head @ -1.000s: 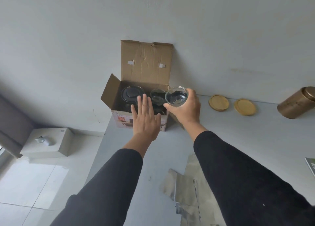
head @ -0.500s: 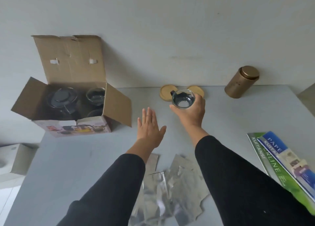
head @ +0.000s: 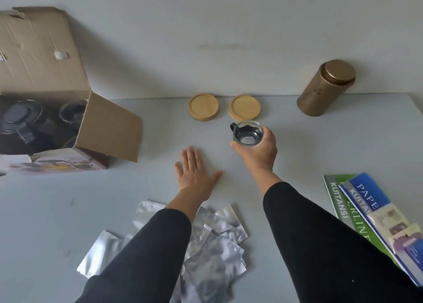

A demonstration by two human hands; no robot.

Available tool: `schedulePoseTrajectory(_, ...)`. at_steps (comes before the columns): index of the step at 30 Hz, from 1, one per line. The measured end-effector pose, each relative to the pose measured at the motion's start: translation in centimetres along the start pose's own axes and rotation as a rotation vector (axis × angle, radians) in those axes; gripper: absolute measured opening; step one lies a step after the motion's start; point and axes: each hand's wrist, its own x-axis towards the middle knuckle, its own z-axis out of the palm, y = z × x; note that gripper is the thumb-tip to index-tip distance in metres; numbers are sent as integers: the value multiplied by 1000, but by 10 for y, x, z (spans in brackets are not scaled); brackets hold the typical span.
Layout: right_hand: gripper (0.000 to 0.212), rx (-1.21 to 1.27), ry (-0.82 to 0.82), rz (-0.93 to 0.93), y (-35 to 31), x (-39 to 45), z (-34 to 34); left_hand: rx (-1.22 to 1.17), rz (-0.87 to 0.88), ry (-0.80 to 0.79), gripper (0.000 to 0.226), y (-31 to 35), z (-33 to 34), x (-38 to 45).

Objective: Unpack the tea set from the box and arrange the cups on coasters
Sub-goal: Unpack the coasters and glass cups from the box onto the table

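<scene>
Right hand [head: 257,150] wraps glass cup [head: 248,133], held upright just short of right coaster [head: 245,107] near bench [head: 68,211] far edge, likely for set-down. Left hand [head: 194,174] flat, fingers spread, empty, bracing. Box [head: 68,110] at far-left corner holds remaining glassware.

Both black-sleeved arms reach forward — the left hand [head: 196,173] flat, palm down, fingers spread, and the right hand [head: 257,150] ahead of it, fingers curled in a grip from below.
</scene>
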Motion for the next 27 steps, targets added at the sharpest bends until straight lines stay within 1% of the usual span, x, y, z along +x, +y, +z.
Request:
schedulePoseTrajectory(7,79,35,-34,36,16,13,4,42,-43,26,89,4,7,2)
schedulePoseTrajectory(13,80,59,-47,32,21,18,5,67,-61,44,88,6,12,6)
schedulePoseTrajectory(15,84,46,-60,21,23,17,4,71,-59,44,88,5,13,7)
schedulePoseTrajectory(19,100,9,-108,-14,24,14,-1,70,-57,33,88,5,12,7)
schedulePoseTrajectory(21,105,1,-107,-31,21,11,-6,60,-44,10,89,4,9,7)
schedulePoseTrajectory(24,102,4,-75,-74,10,5,-16,25,-13,-2,85,0,-1,3)
schedulePoseTrajectory(27,96,-1,-44,-158,-12,-4,-22,4,-30,33,79,-8,-13,-7)
